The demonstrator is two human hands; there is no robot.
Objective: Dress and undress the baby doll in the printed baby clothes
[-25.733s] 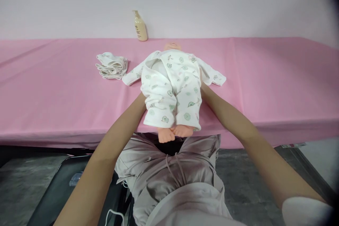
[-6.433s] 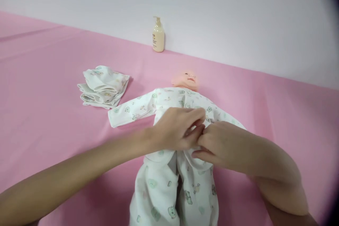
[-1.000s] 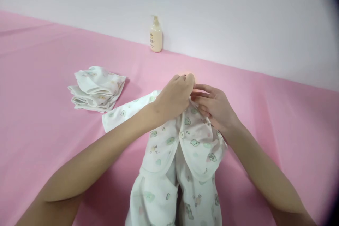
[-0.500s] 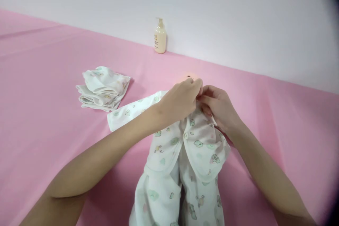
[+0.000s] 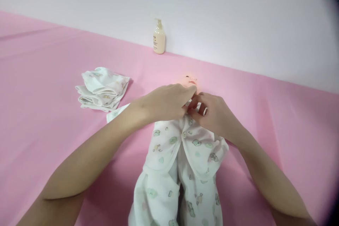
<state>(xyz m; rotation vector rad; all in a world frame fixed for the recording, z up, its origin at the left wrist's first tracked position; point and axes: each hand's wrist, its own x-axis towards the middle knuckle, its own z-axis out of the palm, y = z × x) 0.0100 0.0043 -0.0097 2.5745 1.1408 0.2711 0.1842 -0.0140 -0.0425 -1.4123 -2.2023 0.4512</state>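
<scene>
A baby doll (image 5: 189, 79) lies on its back on the pink table (image 5: 53, 141), dressed in a white printed jacket (image 5: 185, 144) and matching trousers (image 5: 169, 197). My left hand (image 5: 165, 102) and my right hand (image 5: 212, 114) meet at the top of the jacket's front, just below the doll's chin. Both hands pinch the cloth edges together there. One fastened button (image 5: 183, 135) shows lower on the jacket front. A jacket sleeve (image 5: 116, 113) sticks out to the left under my left forearm. My hands cover most of the doll's face.
A folded pile of white printed baby clothes (image 5: 102, 88) lies to the left of the doll. A cream pump bottle (image 5: 159, 39) stands at the back against the white wall. The pink cloth stretches wide on both sides.
Both hands have come down slightly from the doll's face to the jacket's neckline and tightened into a pinch. More of the doll's face shows now.
</scene>
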